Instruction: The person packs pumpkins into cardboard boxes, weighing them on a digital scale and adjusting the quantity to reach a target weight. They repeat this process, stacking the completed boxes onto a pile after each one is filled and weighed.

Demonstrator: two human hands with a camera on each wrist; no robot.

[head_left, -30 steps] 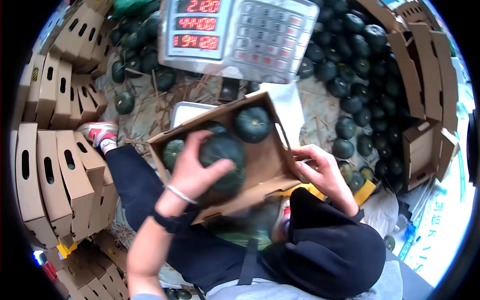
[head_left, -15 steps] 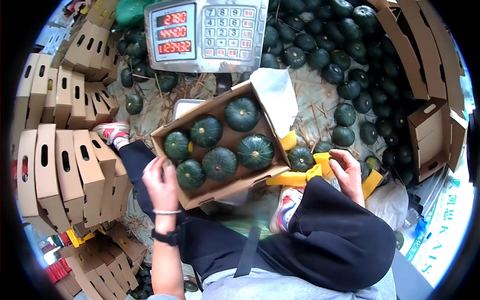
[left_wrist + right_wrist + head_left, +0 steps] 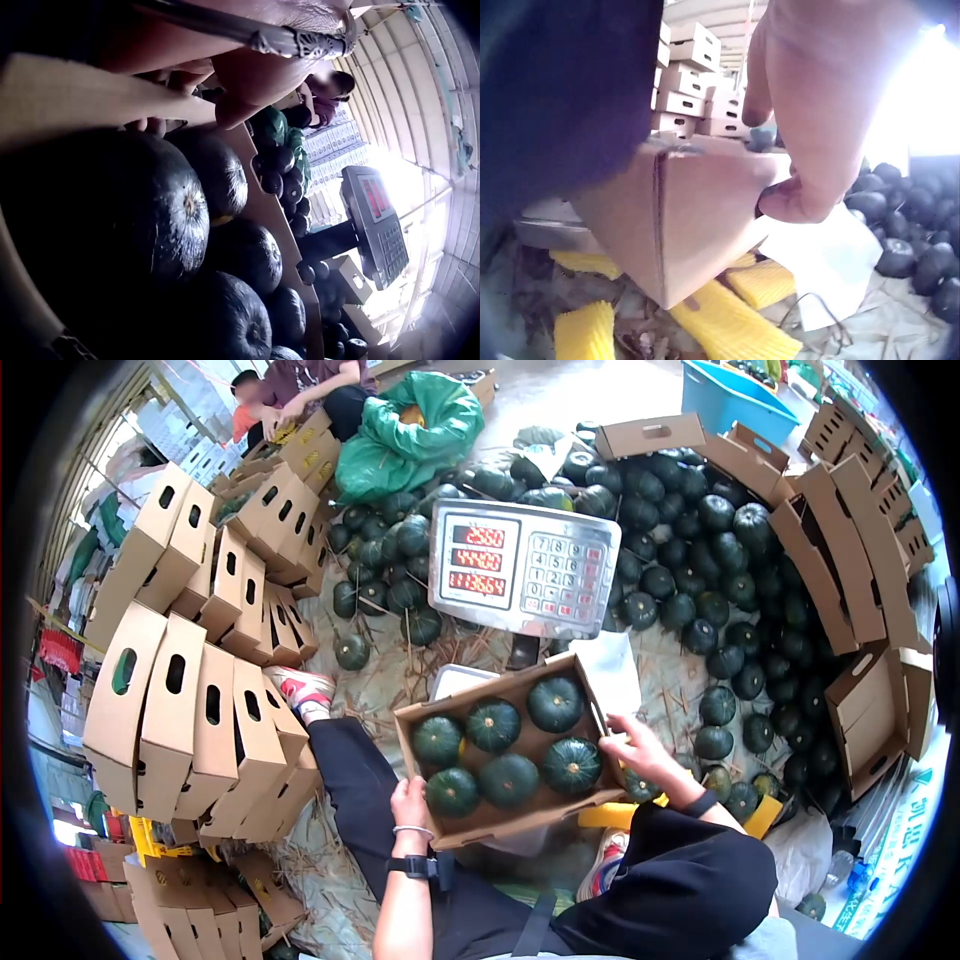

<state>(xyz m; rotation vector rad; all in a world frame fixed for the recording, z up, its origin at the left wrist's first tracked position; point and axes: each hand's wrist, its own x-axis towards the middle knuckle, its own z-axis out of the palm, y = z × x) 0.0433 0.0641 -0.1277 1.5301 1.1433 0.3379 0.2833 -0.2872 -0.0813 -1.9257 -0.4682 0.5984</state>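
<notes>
Loose half a second ago, both hands now hold an open brown cardboard box (image 3: 540, 818): the left hand (image 3: 408, 806), fingers dimly seen, seems curled round one end; the right hand (image 3: 645, 750) grips the other. Six round dark-green pumpkins (image 3: 509, 780) sit between.

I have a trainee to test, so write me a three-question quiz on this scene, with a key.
1. Count: how many dark green squashes lie in the carton over the person's lap?
2. True or false: neither hand touches that carton.
3. Choose: in the head view, the scale shows its red digits on which side of its keypad? (a) left (b) right (c) below

Key:
1. Six.
2. False; the left hand and the right hand hold opposite ends of it.
3. a
</notes>
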